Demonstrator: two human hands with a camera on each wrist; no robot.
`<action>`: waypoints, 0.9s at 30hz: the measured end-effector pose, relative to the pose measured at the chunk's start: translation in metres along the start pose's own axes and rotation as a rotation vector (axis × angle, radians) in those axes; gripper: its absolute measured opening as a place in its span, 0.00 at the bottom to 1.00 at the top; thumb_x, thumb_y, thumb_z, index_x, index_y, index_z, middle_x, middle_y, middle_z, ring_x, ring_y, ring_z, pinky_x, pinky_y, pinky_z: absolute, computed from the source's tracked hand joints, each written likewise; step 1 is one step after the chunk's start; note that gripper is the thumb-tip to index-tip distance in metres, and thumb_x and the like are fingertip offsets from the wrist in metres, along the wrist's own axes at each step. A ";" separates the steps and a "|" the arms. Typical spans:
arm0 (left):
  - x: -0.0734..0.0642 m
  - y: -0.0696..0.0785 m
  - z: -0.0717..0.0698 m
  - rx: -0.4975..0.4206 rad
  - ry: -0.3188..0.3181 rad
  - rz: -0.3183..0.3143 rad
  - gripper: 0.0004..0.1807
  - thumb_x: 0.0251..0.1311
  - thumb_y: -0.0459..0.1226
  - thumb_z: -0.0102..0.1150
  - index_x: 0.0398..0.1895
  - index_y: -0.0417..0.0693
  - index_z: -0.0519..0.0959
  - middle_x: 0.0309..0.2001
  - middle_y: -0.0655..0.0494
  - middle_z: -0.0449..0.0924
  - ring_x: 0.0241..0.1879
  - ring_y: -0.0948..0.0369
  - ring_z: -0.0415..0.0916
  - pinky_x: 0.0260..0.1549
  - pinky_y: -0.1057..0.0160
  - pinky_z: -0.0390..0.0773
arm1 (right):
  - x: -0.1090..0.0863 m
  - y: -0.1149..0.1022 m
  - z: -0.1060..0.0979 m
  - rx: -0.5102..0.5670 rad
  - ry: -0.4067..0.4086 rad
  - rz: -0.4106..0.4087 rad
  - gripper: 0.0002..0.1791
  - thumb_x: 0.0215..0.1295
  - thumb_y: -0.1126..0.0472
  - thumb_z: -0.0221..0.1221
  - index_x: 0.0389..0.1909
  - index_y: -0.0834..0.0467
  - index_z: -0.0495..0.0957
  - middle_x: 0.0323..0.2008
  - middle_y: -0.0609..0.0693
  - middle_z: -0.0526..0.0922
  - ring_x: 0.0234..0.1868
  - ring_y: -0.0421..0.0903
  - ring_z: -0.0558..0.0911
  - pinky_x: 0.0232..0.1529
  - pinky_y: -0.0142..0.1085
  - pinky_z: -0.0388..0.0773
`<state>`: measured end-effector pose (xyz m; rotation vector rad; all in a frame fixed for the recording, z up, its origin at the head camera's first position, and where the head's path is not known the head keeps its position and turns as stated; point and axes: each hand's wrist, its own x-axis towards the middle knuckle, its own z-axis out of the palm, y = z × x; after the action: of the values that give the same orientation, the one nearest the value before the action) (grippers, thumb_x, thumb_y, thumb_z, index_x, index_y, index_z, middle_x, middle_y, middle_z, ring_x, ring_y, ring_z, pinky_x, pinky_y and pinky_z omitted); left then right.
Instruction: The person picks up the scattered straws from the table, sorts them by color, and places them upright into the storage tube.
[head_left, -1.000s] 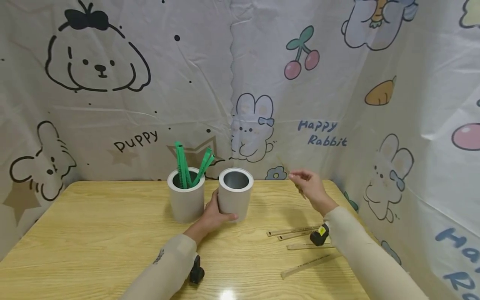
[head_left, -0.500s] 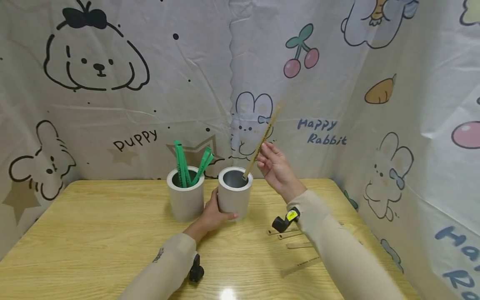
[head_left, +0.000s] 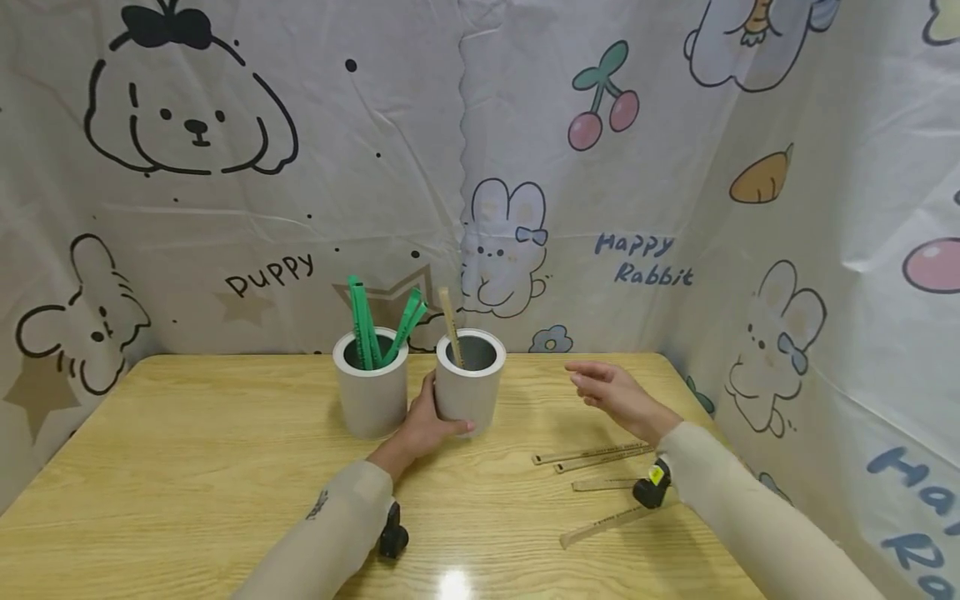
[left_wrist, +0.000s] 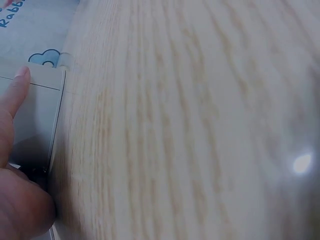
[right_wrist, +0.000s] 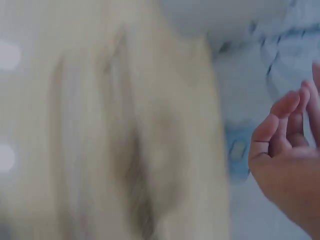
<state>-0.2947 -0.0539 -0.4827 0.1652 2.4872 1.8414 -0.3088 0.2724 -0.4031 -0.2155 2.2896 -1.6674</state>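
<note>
Your left hand (head_left: 426,427) grips white cylindrical cup (head_left: 471,402): brace it. Your empty, relaxed right hand (head_left: 619,398): pinch one flat tan strip (head_left: 602,485), cup's four o'clock; material unclear.

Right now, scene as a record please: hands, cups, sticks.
left hand: grips right cup
right hand: raised over table, holding nothing
right cup: upright, one tan stick inside, leaning left
left cup: upright, several green sticks inside
loose sticks: four visible, tan, on table, some partly hidden by right arm
</note>
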 end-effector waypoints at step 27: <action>0.000 -0.001 0.000 -0.027 0.010 0.001 0.61 0.47 0.34 0.80 0.80 0.43 0.47 0.76 0.37 0.60 0.74 0.41 0.61 0.75 0.41 0.58 | -0.031 0.076 -0.053 -0.450 -0.136 -0.123 0.08 0.64 0.68 0.66 0.37 0.71 0.86 0.29 0.50 0.85 0.28 0.32 0.71 0.29 0.24 0.70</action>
<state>-0.2943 -0.0541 -0.4833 0.1566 2.4672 1.8801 -0.2921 0.3530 -0.4555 -0.5575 2.5559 -1.1224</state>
